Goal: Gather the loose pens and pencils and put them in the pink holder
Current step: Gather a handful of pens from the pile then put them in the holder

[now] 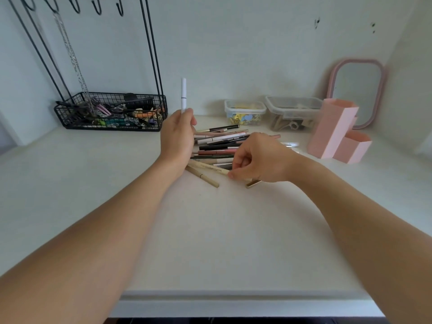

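My left hand [178, 134] was closed around a white pen [183, 95], holding it upright above the white desk [117, 206], its lower end hidden in my fist. My right hand [259, 157] was down at the near edge of the pile of pens and pencils [219, 146], thumb and fingertips pinched on a beige pencil [209, 166] that lay slanted across the bottom of the heap. A second beige pencil [203, 176] lay just beside it on the near side, and a short gold-coloured piece [253, 183] poked out from under my right palm — whether I was touching it I could not tell.

The pink holder [336, 130] stood upright well to the right of the pile, near the back, with a lower pink compartment [355, 147] joined at its front. None of the loose pens showed inside it, so I judged the gathering had barely started.

To do this pickup well, I thought the pinch should sit near the middle of the pencil, so it would lift level instead of swinging and dragging its neighbours. Lifting straight up before moving sideways seemed wise, since the pile was loosely stacked and round barrels roll easily. Passing each piece to my left fist, tips aligned with the white pen, would let me build a bundle — fewer trips across to the holder, and one clean drop into the tall compartment.
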The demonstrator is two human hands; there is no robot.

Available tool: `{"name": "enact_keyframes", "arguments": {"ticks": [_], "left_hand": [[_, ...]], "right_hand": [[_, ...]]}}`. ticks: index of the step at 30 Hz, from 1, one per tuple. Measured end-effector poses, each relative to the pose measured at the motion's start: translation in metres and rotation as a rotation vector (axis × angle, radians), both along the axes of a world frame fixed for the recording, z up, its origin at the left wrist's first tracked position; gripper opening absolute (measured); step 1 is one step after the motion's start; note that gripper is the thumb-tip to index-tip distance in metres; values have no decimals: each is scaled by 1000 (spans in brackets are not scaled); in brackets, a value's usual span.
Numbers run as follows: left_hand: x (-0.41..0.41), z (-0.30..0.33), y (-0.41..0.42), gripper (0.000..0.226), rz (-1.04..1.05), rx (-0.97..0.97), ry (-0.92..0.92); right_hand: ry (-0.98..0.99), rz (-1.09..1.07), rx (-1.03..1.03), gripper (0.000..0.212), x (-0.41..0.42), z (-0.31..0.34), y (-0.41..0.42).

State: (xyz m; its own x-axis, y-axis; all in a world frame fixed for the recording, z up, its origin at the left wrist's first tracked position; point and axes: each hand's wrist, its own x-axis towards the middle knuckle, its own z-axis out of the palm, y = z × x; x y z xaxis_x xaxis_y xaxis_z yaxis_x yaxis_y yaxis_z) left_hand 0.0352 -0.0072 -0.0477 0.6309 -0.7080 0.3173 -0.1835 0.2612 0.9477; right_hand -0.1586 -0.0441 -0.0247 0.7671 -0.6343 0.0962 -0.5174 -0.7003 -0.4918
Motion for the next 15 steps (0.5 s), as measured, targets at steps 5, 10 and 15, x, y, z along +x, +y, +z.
{"name": "enact_keyframes", "arguments": {"ticks": [5,10,15], "left_hand": [[0,6,2,33,46,-64,140],[-24,15,10,28,-326,-12,147],[-40,11,12,20,-543,44,54]], "right_hand": [[-234,-109,166,21,-11,10,-13],[-546,-62,457,18,-8,10,-9],[-685,-65,480,24,2,3,-5]]}}
